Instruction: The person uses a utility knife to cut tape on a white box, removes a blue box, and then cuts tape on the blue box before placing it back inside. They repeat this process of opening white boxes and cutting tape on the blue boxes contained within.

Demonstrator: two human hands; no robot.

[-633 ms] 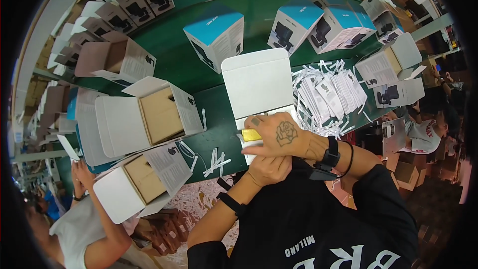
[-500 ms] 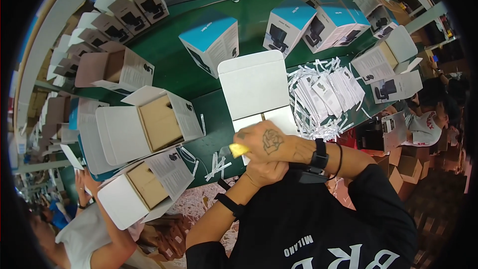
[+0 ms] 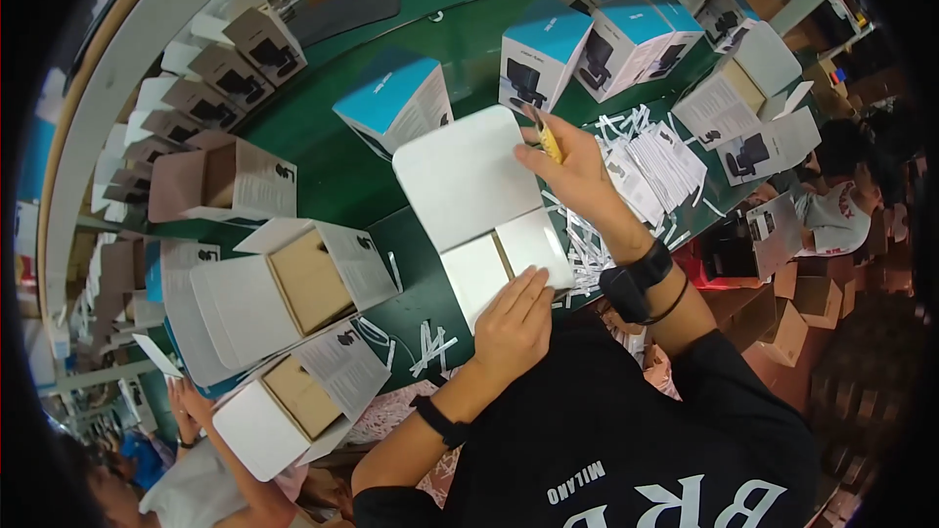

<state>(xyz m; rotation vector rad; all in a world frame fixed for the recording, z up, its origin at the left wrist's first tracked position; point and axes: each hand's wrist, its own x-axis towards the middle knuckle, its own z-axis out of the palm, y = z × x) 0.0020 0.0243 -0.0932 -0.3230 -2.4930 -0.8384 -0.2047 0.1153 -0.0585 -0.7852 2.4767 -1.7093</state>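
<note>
In front of me lies a white carton [image 3: 473, 274] with its lid [image 3: 465, 176] folded back and two inner flaps meeting at a narrow gap. My left hand [image 3: 514, 325] rests on the near part of the flaps, fingers stretched out and holding nothing. My right hand [image 3: 577, 168] is at the right edge of the raised lid, closed around a slim yellow utility knife [image 3: 549, 143] whose dark tip points away from me. The thumb overlaps the lid's edge. Whether the blade is out is too small to tell.
Right of the carton sit a stack of printed leaflets [image 3: 660, 176] and white paper strips [image 3: 587, 259]. Open cartons [image 3: 311, 274] stand to the left, blue-topped boxes [image 3: 391, 98] behind. A co-worker's hands [image 3: 186, 406] show at lower left; another person [image 3: 831, 220] is at far right.
My right hand has moved away from me with the utility knife, from above my left hand to the lid's edge. My left hand has uncurled onto the flaps, and the carton has tilted slightly.
</note>
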